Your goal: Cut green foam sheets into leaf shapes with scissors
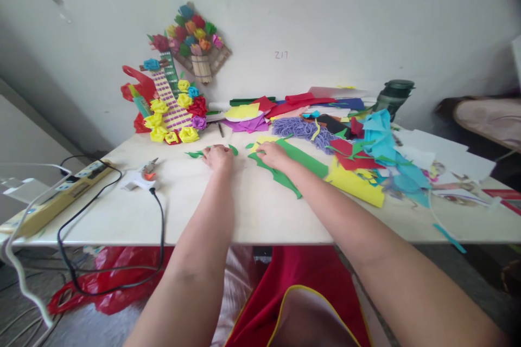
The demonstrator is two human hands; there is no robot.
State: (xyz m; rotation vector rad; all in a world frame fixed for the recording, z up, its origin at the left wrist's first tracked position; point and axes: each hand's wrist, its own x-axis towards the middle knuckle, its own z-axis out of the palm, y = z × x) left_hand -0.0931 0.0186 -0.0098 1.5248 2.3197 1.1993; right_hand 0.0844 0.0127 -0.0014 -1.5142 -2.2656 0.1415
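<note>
On the white table, my left hand (pixel 218 156) rests low over small green leaf-shaped cutouts (pixel 194 154), its fingers spread and bent down onto them. Part of the cutouts is hidden beneath the palm. To the right, my right hand (pixel 270 154) has its fingers drawn together at the left end of the green paper (pixel 307 156); exactly what lies under the fingertips is hard to see. The green paper has a jagged cut edge on its near side. A yellow piece of paper (pixel 260 142) shows just behind my right hand.
Paper-flower decorations (pixel 173 100) stand at the back left. A glue gun (pixel 140 178) and a power strip (pixel 67 195) with cables lie at left. Purple yarn (pixel 303 131), yellow paper (pixel 356 181), blue scraps (pixel 380 135) and a dark bottle (pixel 393 96) crowd the right.
</note>
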